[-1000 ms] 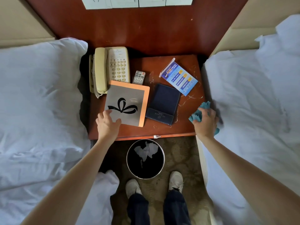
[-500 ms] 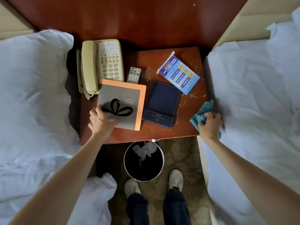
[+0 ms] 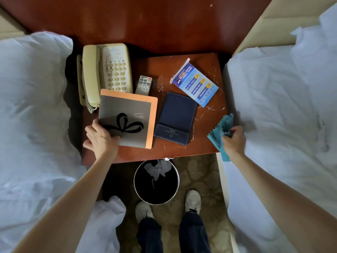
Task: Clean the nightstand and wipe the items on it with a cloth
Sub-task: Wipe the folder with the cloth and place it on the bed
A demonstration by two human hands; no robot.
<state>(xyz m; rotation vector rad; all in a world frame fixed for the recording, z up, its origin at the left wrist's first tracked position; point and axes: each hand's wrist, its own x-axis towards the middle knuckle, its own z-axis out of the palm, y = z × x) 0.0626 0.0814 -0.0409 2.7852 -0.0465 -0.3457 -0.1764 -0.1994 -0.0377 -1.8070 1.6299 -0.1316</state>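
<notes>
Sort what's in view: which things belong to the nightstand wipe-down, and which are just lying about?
Job: nightstand, blue cloth in right hand, grey card under left hand, phone, remote, navy folder, blue leaflet stand.

Lying about: waste bin, pillows, carpet.

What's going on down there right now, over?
Left hand gripping grey card. Right hand holding teal cloth. Nightstand crowded: phone, remote, navy folder, leaflet.

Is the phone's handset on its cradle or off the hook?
On its cradle. The handset lies lengthwise along the left side of the phone, seated beside the keypad, with the cord hanging below. Neither hand touches it.
</notes>
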